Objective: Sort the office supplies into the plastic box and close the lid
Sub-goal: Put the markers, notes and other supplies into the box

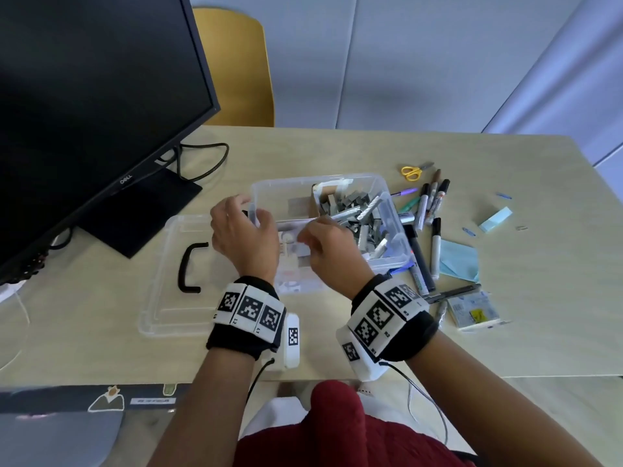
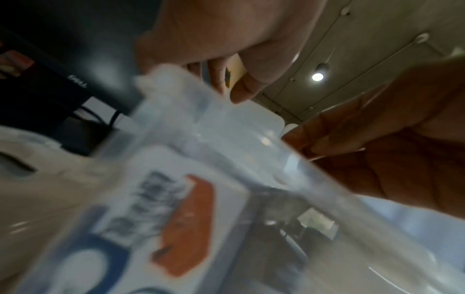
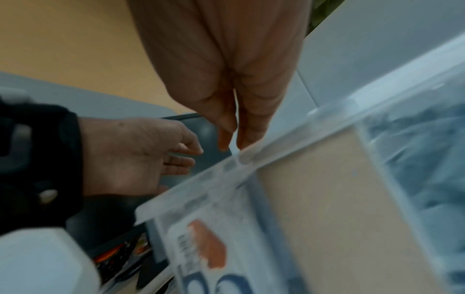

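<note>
head view shows the plastic box (image 1: 387,187) on the table (image 1: 505,332), open, with its lid (image 1: 168,298) lying flat just left of the box, black handle up. the box's right part is heaped with grey metal clips (image 1: 357,214); its near-left part holds a printed packet (image 1: 290,244), seen blurred through the wall in both wrist views. the left hand (image 1: 236,234) sits at the box's left rim, fingers loosely spread around the corner rather than clamped, so it reads as relaxed and holding nothing firmly. the right hand (image 1: 327,244) hovers over the box's near-left part, fingers straight and close together, pointing down at the rim; whether it pinches anything i cannot tell. right of the box, markers (image 1: 424,210), scissors (image 1: 413,171), a blue sticky pad (image 1: 495,219), a teal paper (image 1: 460,261) and a small carton (image 1: 475,311) lie on the table, not yet packed, so the sort looks only partly done. the risk from here: the clip heap looks near rim height, and long markers laid across it could keep the lid from seating; a careless push on the light box could also slide it into the markers and scatter them.
</note>
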### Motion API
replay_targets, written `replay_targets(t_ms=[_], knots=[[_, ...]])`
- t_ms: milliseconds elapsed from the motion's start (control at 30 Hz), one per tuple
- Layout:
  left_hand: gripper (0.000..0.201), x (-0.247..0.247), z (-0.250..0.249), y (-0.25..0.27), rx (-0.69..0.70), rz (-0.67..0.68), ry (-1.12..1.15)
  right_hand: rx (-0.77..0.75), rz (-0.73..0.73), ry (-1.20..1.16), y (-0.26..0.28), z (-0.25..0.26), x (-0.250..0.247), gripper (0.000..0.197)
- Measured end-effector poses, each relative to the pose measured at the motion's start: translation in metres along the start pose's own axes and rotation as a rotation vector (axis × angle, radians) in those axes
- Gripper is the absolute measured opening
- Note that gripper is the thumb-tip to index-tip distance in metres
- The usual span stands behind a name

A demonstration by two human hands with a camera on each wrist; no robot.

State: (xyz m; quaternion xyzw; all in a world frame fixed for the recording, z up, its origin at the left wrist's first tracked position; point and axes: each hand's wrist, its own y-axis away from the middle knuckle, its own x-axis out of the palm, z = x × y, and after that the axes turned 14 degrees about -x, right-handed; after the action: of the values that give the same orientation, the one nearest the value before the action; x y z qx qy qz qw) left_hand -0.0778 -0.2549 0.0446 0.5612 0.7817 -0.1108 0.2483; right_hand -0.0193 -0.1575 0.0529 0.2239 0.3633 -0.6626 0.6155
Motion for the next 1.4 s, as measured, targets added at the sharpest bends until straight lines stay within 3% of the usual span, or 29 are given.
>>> replay_targets(t_ms=[167, 300, 400, 600, 667, 733, 800, 867, 933, 1067, 1267, 1400], knots=[[0.018, 0.028, -0.032, 0.042, 0.193, 0.053, 0.054, 0.078, -0.226, -0.031, 0.02, -0.039, -0.053, 0.022], [0.017, 0.069, -0.042, 0.08, 0.36, 0.213, -0.059, 0.22, -0.24, -0.025, 0.035, -0.081, -0.086, 0.026], [0.025, 0.097, -0.043, 0.098, 0.39, 0.292, -0.232, 0.272, -0.16, 0.019, 0.043, -0.113, -0.094, 0.028], [0.047, 0.122, -0.036, 0.107, 0.376, 0.315, -0.585, 0.283, 0.121, 0.058, 0.05, -0.163, -0.087, 0.03], [0.05, 0.123, -0.037, 0.103, 0.359, 0.318, -0.611, 0.256, 0.286, 0.067, 0.05, -0.168, -0.08, 0.027], [0.05, 0.125, -0.039, 0.101, 0.357, 0.309, -0.61, 0.244, 0.403, 0.058, 0.05, -0.169, -0.072, 0.046], [0.049, 0.126, -0.04, 0.099, 0.358, 0.289, -0.602, 0.234, 0.443, 0.101, 0.05, -0.17, -0.063, 0.056], [0.049, 0.127, -0.04, 0.098, 0.358, 0.276, -0.604, 0.236, 0.429, 0.17, 0.051, -0.172, -0.056, 0.047], [0.049, 0.127, -0.041, 0.098, 0.355, 0.273, -0.604, 0.242, 0.381, 0.169, 0.053, -0.173, -0.054, 0.038], [0.049, 0.128, -0.041, 0.097, 0.355, 0.269, -0.604, 0.266, 0.137, 0.032, 0.047, -0.172, -0.061, 0.027], [0.041, 0.128, -0.04, 0.096, 0.359, 0.266, -0.477, 0.457, -0.242, -0.148, 0.032, -0.167, -0.086, 0.033], [0.027, 0.109, -0.039, 0.088, 0.297, 0.232, -0.224, 0.418, -0.52, -0.257, 0.026, -0.149, -0.101, 0.041]])
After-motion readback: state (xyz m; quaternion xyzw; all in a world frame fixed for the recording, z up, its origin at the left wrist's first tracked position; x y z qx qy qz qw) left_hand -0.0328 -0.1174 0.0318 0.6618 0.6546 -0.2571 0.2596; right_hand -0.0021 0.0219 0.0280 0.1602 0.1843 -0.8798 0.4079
